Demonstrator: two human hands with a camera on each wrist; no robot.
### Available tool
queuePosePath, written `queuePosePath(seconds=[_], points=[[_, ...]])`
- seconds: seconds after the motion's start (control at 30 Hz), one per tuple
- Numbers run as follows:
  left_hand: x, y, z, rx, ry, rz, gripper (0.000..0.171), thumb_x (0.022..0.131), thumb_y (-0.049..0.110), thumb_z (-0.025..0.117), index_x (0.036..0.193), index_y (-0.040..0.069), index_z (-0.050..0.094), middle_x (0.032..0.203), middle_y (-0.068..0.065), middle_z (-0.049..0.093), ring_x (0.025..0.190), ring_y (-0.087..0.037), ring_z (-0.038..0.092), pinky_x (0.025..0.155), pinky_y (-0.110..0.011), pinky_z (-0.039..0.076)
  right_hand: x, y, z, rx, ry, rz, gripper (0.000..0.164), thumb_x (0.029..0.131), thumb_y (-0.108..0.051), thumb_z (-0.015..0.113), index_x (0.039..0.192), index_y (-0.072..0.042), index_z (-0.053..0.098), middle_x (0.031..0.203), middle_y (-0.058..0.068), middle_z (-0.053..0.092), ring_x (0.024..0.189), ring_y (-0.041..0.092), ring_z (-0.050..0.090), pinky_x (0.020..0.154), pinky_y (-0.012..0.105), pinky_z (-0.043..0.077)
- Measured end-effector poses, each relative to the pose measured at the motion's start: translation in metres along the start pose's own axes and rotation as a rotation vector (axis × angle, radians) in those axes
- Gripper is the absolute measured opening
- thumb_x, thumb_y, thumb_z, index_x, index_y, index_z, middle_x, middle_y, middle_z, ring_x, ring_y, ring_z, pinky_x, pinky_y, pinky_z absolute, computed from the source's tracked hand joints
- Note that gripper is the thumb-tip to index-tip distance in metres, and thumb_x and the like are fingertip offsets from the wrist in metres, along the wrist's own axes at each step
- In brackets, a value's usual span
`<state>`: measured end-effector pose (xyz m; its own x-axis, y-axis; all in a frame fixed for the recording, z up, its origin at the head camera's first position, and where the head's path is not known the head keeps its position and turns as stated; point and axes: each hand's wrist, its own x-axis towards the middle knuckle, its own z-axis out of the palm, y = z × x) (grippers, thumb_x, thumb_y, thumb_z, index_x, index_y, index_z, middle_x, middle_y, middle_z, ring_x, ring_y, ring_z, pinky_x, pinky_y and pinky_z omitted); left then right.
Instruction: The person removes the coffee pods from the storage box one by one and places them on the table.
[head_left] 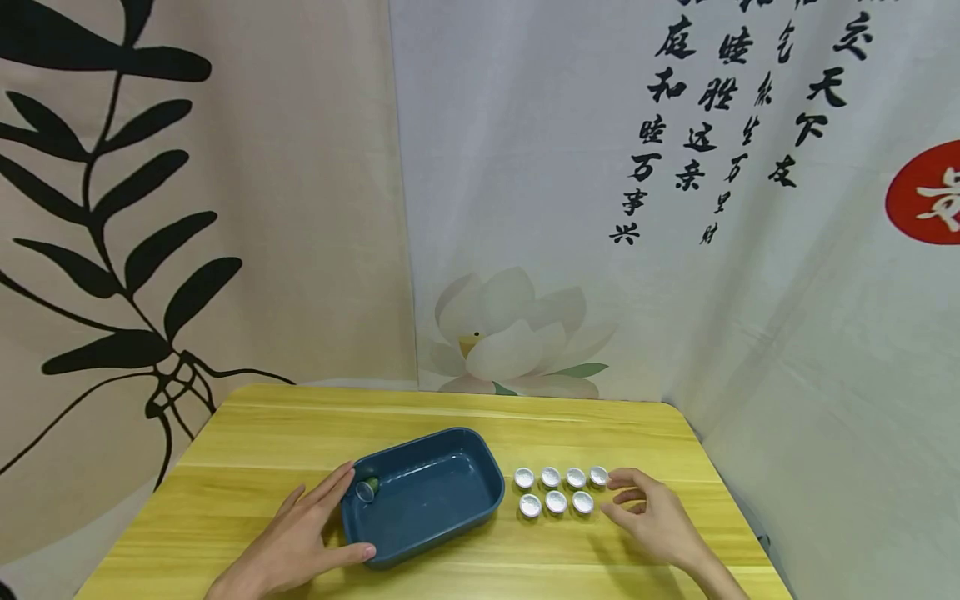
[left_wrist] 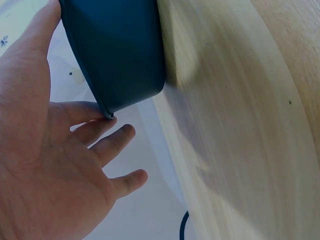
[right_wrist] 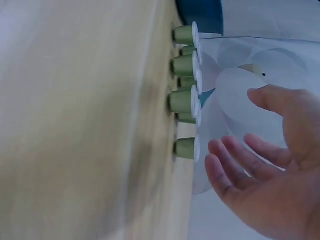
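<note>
A dark blue rectangular tray sits slightly askew on the table. My left hand touches its left end with fingers spread, the thumb by the near corner and fingertips at the rim by the far corner. Inside the tray's left end a small green capsule lies tipped over. Right of the tray, several green coffee capsules with silvery-white lids stand in two rows, lids up. My right hand is just beside their right end, fingers loosely bent and holding nothing; in the right wrist view a gap separates it from the nearest capsule.
The wooden table has rounded far corners. Behind it hangs a pale cloth backdrop with leaf, lotus and writing prints, and another stretch of cloth closes off the right side. A dark cord shows beyond the table edge.
</note>
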<state>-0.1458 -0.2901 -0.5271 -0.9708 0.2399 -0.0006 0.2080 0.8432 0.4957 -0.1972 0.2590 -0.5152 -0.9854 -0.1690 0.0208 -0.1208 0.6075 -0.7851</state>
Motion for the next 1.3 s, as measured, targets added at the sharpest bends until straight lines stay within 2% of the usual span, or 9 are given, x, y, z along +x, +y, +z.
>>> queuePosePath(seconds=[0.23,0.47,0.63,0.7,0.8,0.93,1.1,1.3], points=[[0.001,-0.001,0.0,-0.003,-0.015,-0.007,0.126,0.087,0.08,0.082,0.176,0.003,0.036,0.186,-0.02,0.033,0.155,-0.052,0.056,0.128,-0.091,0.022,0.008,-0.014,-0.001,0.02,-0.006,-0.131,0.047,0.105,-0.026,0.083,0.147,-0.009,0.068,0.142,0.015,0.075,0.122,0.029,0.077,0.094,0.025,0.066],[0.0,0.0,0.0,-0.019,-0.028,-0.013,0.125,0.088,0.078,0.083,0.177,0.003,0.034,0.186,-0.021,0.031,0.154,-0.054,0.057,0.128,-0.091,0.021,0.018,-0.027,0.006,0.006,-0.053,-0.223,0.049,0.107,-0.029,0.081,0.151,-0.014,0.067,0.146,0.007,0.074,0.124,0.02,0.074,0.101,0.029,0.066],[0.0,0.001,0.0,-0.019,-0.025,-0.014,0.126,0.088,0.078,0.083,0.177,0.003,0.034,0.186,-0.02,0.032,0.155,-0.054,0.056,0.128,-0.091,0.021,0.026,-0.039,0.015,-0.016,-0.082,-0.273,0.052,0.107,-0.029,0.081,0.154,-0.016,0.065,0.15,0.006,0.072,0.127,0.018,0.072,0.106,0.04,0.066],[0.001,0.001,-0.001,-0.017,-0.028,-0.017,0.126,0.088,0.078,0.083,0.177,0.003,0.034,0.186,-0.02,0.032,0.155,-0.054,0.056,0.129,-0.091,0.021,0.029,-0.045,0.019,-0.022,-0.092,-0.306,0.052,0.107,-0.027,0.081,0.155,-0.015,0.064,0.151,0.007,0.071,0.129,0.019,0.071,0.106,0.043,0.066],[0.001,0.001,-0.002,-0.022,-0.034,-0.022,0.127,0.088,0.078,0.083,0.177,0.003,0.033,0.186,-0.02,0.031,0.156,-0.054,0.055,0.129,-0.09,0.02,0.035,-0.053,0.024,-0.037,-0.105,-0.368,0.051,0.109,-0.024,0.079,0.156,-0.013,0.063,0.153,0.009,0.071,0.131,0.02,0.071,0.106,0.041,0.066],[0.002,0.001,-0.003,-0.026,-0.039,-0.024,0.127,0.088,0.078,0.083,0.178,0.003,0.033,0.186,-0.021,0.031,0.156,-0.054,0.055,0.129,-0.091,0.019,0.044,-0.063,0.033,-0.054,-0.127,-0.43,0.052,0.11,-0.025,0.077,0.158,-0.011,0.062,0.154,0.011,0.07,0.133,0.028,0.071,0.107,0.042,0.065],[0.002,0.0,-0.002,-0.027,-0.041,-0.026,0.127,0.088,0.078,0.083,0.178,0.004,0.033,0.187,-0.02,0.03,0.156,-0.054,0.055,0.129,-0.091,0.019,0.054,-0.076,0.045,-0.069,-0.151,-0.465,0.055,0.108,-0.026,0.079,0.159,-0.013,0.061,0.155,0.009,0.071,0.133,0.03,0.071,0.108,0.047,0.065],[0.002,0.0,-0.001,-0.023,-0.032,-0.017,0.126,0.089,0.077,0.083,0.177,0.003,0.033,0.186,-0.021,0.031,0.156,-0.054,0.055,0.129,-0.091,0.02,0.063,-0.087,0.057,-0.071,-0.187,-0.47,0.056,0.107,-0.026,0.08,0.159,-0.016,0.061,0.156,0.004,0.07,0.135,0.03,0.071,0.11,0.047,0.064]])
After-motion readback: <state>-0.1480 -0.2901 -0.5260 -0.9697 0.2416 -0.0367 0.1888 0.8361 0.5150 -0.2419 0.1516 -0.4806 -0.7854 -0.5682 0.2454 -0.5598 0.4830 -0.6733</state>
